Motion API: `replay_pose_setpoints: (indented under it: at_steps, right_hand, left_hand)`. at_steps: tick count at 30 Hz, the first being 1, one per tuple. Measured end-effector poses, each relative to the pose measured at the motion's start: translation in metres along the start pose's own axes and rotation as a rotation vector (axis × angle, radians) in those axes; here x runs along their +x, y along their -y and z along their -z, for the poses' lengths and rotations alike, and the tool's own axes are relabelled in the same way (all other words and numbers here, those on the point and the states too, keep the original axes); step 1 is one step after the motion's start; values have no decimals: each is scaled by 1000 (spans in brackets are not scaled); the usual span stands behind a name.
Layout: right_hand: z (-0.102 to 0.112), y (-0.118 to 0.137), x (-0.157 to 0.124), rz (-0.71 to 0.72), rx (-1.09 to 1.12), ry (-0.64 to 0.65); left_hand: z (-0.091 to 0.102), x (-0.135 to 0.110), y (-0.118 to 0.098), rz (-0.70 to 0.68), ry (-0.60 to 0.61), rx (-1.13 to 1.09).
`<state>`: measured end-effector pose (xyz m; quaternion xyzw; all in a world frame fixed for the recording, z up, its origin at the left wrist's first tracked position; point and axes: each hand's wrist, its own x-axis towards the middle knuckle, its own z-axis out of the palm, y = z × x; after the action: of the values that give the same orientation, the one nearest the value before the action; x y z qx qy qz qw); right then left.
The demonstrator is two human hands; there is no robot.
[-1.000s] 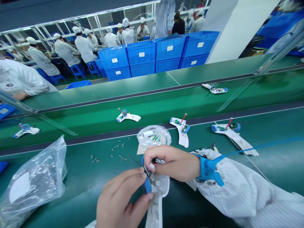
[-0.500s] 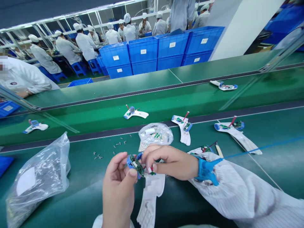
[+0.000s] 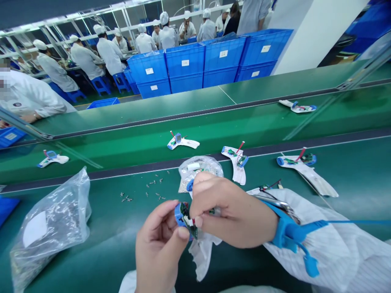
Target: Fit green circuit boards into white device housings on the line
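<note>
My left hand [image 3: 160,244] is closed around a small green circuit board [image 3: 184,212] in a blue frame, pinched between thumb and fingers. Against the board's right side, my right hand [image 3: 233,209] has thumb and forefinger pressed together at a small white connector [image 3: 190,221] with a bit of red wire. Below both hands hangs a curved white plastic housing [image 3: 203,258], mostly covered by the right hand. Its blue end [image 3: 190,185] shows above the right knuckles. A blue wrist strap [image 3: 287,232] with a cord circles my right wrist.
Behind my hands lies a clear bag of small parts [image 3: 198,165]. Loose screws [image 3: 159,196] are scattered left of it, near a large plastic bag [image 3: 55,230]. Similar white housings [image 3: 240,169] rest at right, others on the green belt [image 3: 128,152]. Blue crates [image 3: 185,61] and co-workers are beyond.
Both hands have shifted right, the right one turning over the board with its fingers now at the connector. The white housing has swung under the right hand. Housings on the belt have moved right.
</note>
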<state>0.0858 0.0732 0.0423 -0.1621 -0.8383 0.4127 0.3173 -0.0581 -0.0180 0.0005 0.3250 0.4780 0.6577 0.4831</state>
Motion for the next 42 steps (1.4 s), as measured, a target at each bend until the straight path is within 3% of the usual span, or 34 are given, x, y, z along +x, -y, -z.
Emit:
replay_pose_setpoints:
  at_steps: [3, 11, 18, 25, 31, 36, 42]
  right_hand:
    - [1, 1, 1, 17, -33, 18]
    - [4, 4, 3, 3, -76, 58]
    - [4, 6, 3, -1, -100, 82]
    - [2, 10, 1, -35, -221, 59]
    - [3, 9, 2, -89, -102, 54]
    - [2, 10, 0, -106, -9, 96]
    - [3, 15, -4, -97, 3, 82]
  left_hand:
    - [0, -1, -1, -30, 67, -1]
    - [3, -1, -2, 33, 84, 4]
    - [6, 1, 1, -16, 163, 73]
    - [1, -2, -7, -195, 36, 396]
    - [-2, -10, -2, -493, 130, 745]
    - [-21, -16, 8, -475, 28, 852]
    - [-32, -16, 7, -592, 1, 1051]
